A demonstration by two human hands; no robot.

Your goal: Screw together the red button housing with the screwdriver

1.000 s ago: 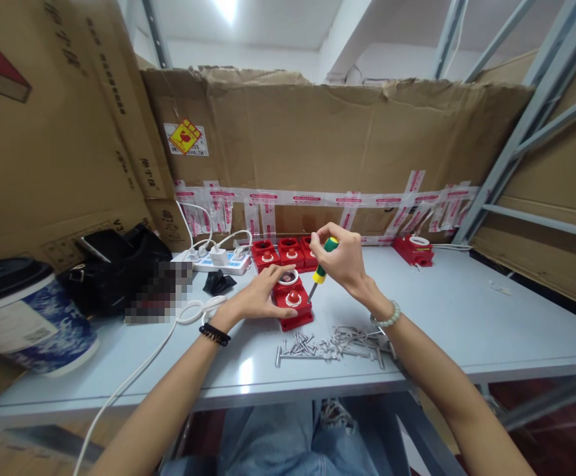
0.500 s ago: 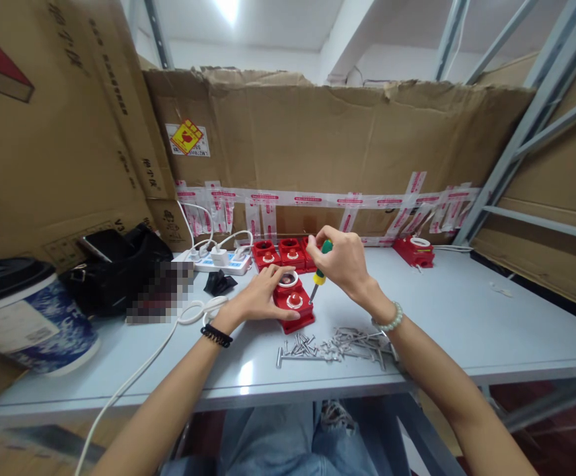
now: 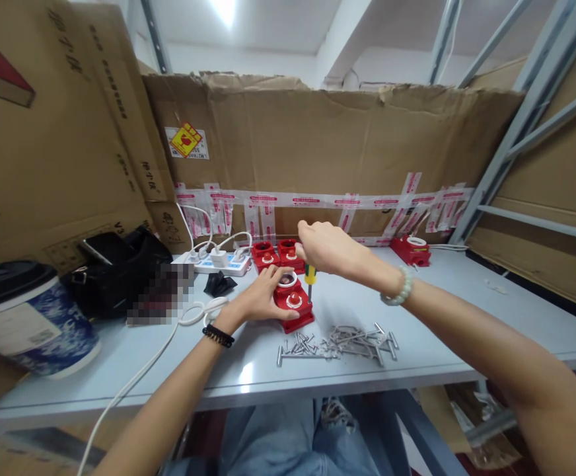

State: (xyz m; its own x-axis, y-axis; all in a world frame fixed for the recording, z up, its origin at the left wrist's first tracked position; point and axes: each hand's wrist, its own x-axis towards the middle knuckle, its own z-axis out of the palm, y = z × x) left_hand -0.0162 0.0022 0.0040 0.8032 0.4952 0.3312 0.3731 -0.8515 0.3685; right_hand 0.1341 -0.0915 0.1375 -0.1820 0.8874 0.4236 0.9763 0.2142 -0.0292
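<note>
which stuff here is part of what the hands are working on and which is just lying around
In use: red unit held by the left hand; screwdriver in the right hand, tip at that unit; pile of screws beside it.
Lying about: paper cup; black bag; power strip; other red units at the back; white cable.

We see a red housing point(image 3: 294, 303) of smooth, glossy moulded plastic on a table point(image 3: 491, 291) whose pale top is smooth and faintly shiny, next to a heap of bright bare-metal screws point(image 3: 337, 344). The screwdriver point(image 3: 310, 274) shows a glossy yellow plastic collar and a thin metal shaft, near a bracelet point(image 3: 399, 291) of polished pale beads and a matt black woven band point(image 3: 217, 335). Behind, we find rough, matt brown cardboard point(image 3: 327, 145), creased and torn along its edge, patched with shiny printed tape point(image 3: 308, 198), and a smooth white rubbery cable point(image 3: 134, 377).
</note>
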